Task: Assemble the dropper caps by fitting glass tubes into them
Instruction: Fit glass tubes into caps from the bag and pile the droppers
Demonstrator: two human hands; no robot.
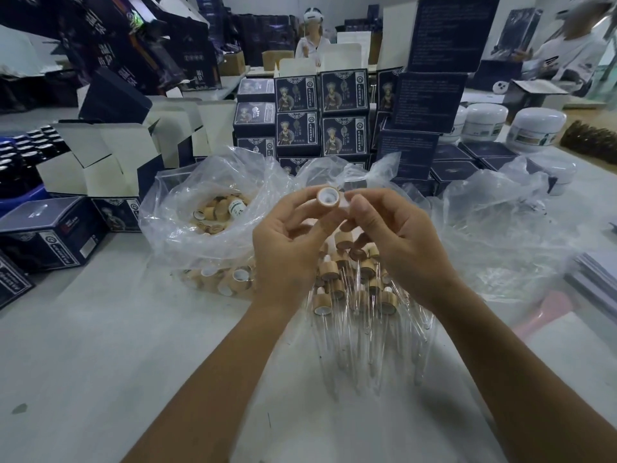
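Head view: a crumpled clear plastic bag point(187, 225) lies open on the pale table point(100, 362), holding loose bamboo-coloured caps point(217, 212) with white liners; a small white labelled bottle point(237, 208) lies among them. Just right of it, on another sheet of clear plastic, lies a pile of assembled droppers point(354, 289): short wooden collars with thin, transparent glass tubes point(344, 345) fanning toward the camera.

Above this pile, both hands are raised. The left hand point(287, 248) pinches a dropper cap point(326, 196) between thumb and fingertips, its round open end with white inner ring turned to the camera. The right hand point(390, 235) has its curled fingers closed on the cap's white far end; whether it also holds a tube cannot be told.

Behind stand stacked dark blue printed cartons point(320, 111), open white-lined boxes point(100, 155) and smooth white lidded jars point(534, 128).
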